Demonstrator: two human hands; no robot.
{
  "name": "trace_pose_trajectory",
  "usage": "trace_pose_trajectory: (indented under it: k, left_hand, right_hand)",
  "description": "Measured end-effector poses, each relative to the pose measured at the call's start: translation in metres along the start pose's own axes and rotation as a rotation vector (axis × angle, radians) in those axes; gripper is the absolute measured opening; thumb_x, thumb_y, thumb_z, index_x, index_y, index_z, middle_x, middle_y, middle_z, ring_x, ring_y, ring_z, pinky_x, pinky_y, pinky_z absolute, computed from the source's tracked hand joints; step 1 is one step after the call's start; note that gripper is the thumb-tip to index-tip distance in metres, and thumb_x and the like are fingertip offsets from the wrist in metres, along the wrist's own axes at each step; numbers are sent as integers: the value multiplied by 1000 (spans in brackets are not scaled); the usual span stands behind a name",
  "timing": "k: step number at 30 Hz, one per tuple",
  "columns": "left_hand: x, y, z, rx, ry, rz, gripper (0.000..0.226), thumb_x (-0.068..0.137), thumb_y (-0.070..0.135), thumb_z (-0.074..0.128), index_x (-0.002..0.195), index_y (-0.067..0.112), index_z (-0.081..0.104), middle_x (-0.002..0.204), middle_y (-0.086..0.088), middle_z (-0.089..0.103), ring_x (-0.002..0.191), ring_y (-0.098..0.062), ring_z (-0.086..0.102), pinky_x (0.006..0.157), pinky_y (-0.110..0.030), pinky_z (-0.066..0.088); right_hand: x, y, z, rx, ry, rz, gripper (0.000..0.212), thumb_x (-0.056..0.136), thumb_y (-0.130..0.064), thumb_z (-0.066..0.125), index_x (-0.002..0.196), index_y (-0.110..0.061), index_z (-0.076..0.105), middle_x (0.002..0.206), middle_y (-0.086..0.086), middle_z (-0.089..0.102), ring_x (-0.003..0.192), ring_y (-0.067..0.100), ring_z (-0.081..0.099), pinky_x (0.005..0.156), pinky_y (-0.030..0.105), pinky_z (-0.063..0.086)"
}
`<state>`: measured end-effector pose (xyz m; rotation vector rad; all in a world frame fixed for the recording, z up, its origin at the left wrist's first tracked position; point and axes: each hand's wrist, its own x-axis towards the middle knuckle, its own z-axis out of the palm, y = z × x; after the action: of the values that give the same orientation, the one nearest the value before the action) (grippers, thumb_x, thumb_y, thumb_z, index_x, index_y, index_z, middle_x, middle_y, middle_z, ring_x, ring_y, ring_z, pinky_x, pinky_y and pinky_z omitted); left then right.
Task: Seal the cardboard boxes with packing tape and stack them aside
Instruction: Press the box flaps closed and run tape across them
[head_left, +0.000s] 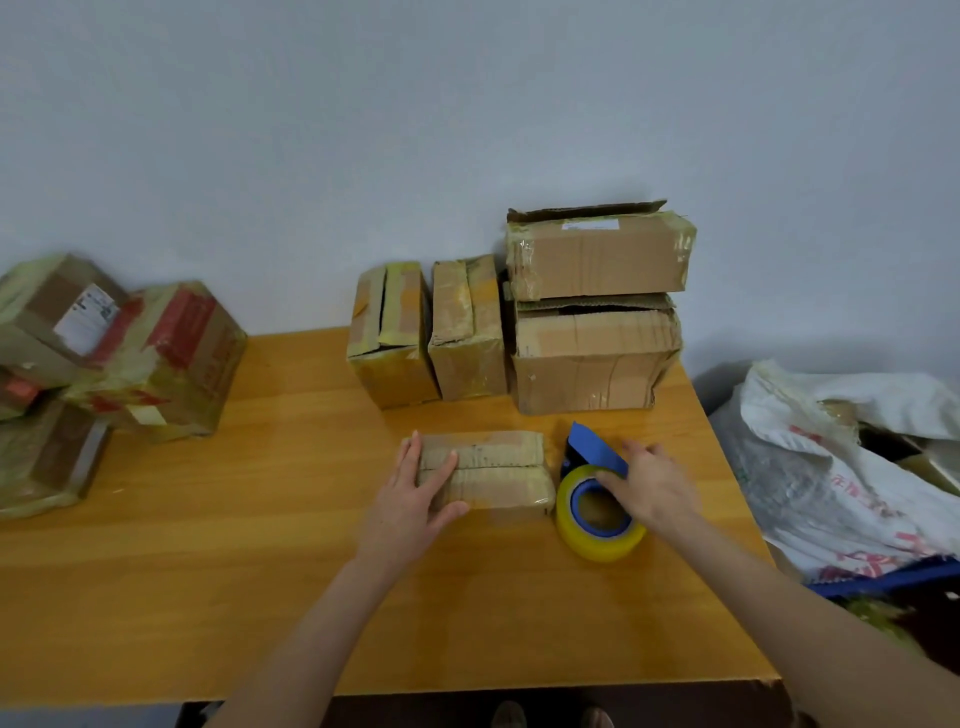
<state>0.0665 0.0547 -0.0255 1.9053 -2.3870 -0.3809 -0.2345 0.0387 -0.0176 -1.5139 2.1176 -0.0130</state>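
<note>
A small flat cardboard box (493, 470) lies on the wooden table (270, 545), its two top flaps closed with a seam between them. My left hand (415, 493) rests on the box's left end, fingers straight over the top and thumb along the near side. Right of the box stands a blue tape dispenser (592, 449) with a yellow roll of packing tape (597, 514). My right hand (649, 483) grips the dispenser from the right, fingers curled over its blue handle.
Two upright boxes (395, 338) (467, 327) and a stack of two larger boxes (597, 312) stand at the back against the wall. A pile of taped boxes (114, 353) fills the left side. White sacks (841, 467) lie past the table's right edge.
</note>
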Motion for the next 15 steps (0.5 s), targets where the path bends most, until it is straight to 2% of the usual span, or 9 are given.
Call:
trace_pose_trajectory:
  k: [1, 3, 4, 6, 8, 10, 13, 14, 15]
  left_hand:
    - [0, 0, -1, -14, -8, -5, 105, 60, 92, -13, 149, 42, 14, 154, -2, -22, 141, -15, -21, 116, -40, 20]
    - [-1, 0, -4, -81, -22, -5, 104, 61, 94, -7, 148, 41, 16, 153, -1, -24, 141, -15, -22, 116, -39, 19]
    - [-1, 0, -6, -119, -27, -1, 103, 63, 93, -1, 148, 39, 19, 153, 0, -24, 142, -14, -20, 117, -39, 18]
    - [-3, 1, -9, -175, -21, -17, 94, 71, 85, 21, 149, 32, 25, 154, 0, -22, 142, -13, -13, 117, -40, 19]
    - [-5, 2, -9, -183, 22, -54, 83, 77, 68, 44, 149, 30, 30, 157, -5, -17, 140, -12, -2, 115, -39, 25]
    - [-5, 2, -8, -172, 46, -62, 77, 81, 57, 55, 148, 29, 31, 160, -9, -11, 145, -18, 2, 116, -38, 23]
    - [-4, 2, -8, -176, -9, -56, 79, 80, 62, 44, 150, 27, 28, 159, -8, -10, 148, -23, -3, 119, -39, 14]
    - [-3, 2, -8, -165, -13, -47, 84, 78, 68, 36, 150, 26, 27, 159, -9, -9, 148, -23, -4, 118, -39, 13]
    - [-3, 2, -8, -148, -10, -38, 91, 74, 76, 25, 150, 25, 27, 160, -10, -8, 148, -23, -5, 118, -38, 14]
  right_hand:
    - [3, 8, 1, -23, -70, 55, 55, 91, -54, 56, 131, -17, 46, 126, 9, 52, 114, 29, 53, 89, 40, 48]
    - [9, 18, 7, 98, -187, 112, 31, 89, -46, 64, 95, -18, 52, 89, 6, 59, 78, 20, 58, 68, 34, 48]
    - [11, 20, 11, 172, -214, 114, 29, 89, -40, 67, 78, -23, 45, 72, 3, 54, 60, 17, 52, 57, 31, 43]
    - [13, 20, 12, 232, -224, 100, 44, 89, -29, 68, 66, -28, 30, 58, 1, 44, 47, 14, 40, 46, 27, 31]
    - [16, 18, 10, 293, -235, 103, 46, 86, -18, 69, 63, -25, 30, 52, 0, 36, 44, 14, 33, 44, 26, 26]
    - [22, 18, 6, 370, -233, 128, 44, 81, -8, 68, 59, -18, 31, 49, -1, 30, 43, 14, 28, 45, 27, 23]
    - [24, 26, -6, 518, -282, 192, 29, 74, 3, 63, 65, -12, 40, 55, 2, 35, 49, 17, 31, 49, 31, 24]
    - [21, 29, -13, 587, -291, 188, 19, 71, 3, 65, 76, -7, 48, 63, 6, 44, 54, 19, 38, 51, 32, 29]
    - [20, 32, -21, 656, -298, 174, 26, 68, 1, 68, 91, -1, 55, 71, 10, 52, 61, 23, 46, 53, 33, 35]
